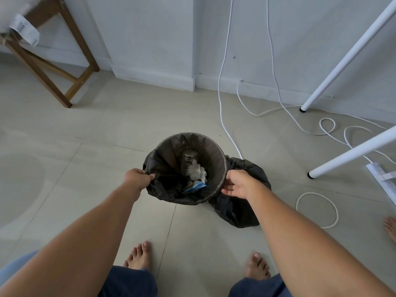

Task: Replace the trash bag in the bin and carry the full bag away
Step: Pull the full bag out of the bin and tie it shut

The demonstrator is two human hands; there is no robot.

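A small round bin point(211, 151) stands on the tiled floor, lined with a black trash bag point(162, 190) folded over its rim. Inside lie a clear plastic bottle point(188, 160), crumpled white paper point(198, 171) and a blue wrapper point(196, 187). My left hand point(138, 178) pinches the bag's edge at the bin's left rim. My right hand point(237, 184) rests at the right rim, its fingers curled around the rim edge. A second black bag point(240, 207) lies crumpled on the floor just right of the bin, partly behind my right hand.
White cables point(224, 116) trail from the wall past the bin and coil point(317, 210) on the floor. Two white table legs point(342, 61) slant at the right, with a power strip point(381, 179). A wooden stool point(64, 67) stands far left. My bare feet point(139, 254) are below.
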